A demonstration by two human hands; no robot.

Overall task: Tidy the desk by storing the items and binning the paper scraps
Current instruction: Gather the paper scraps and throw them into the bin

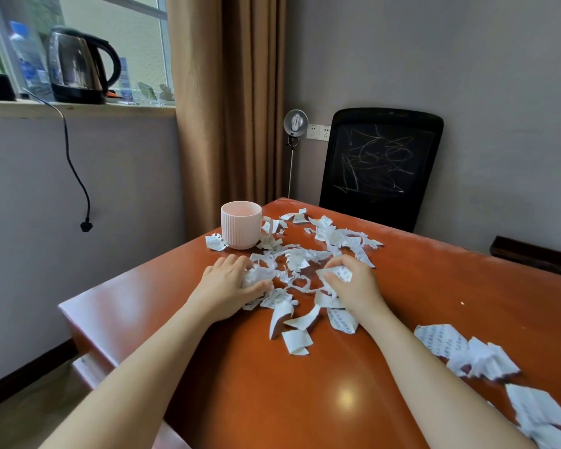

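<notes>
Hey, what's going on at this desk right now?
A person is gathering torn paper scraps on the desk. The left hand grips a crumpled bunch of them, and the right hand pinches more. Many lie loose between the hands and along the desk's right side. A pink mug stands untouched beside the pile.

A kettle and water bottle stand on the windowsill, a black chair right of the curtain.

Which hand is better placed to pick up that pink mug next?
Probably the left hand: it lies just in front of the pink mug, on its side of the desk, while the right hand sits farther across the paper scraps. Both hands grip scraps, though.
</notes>
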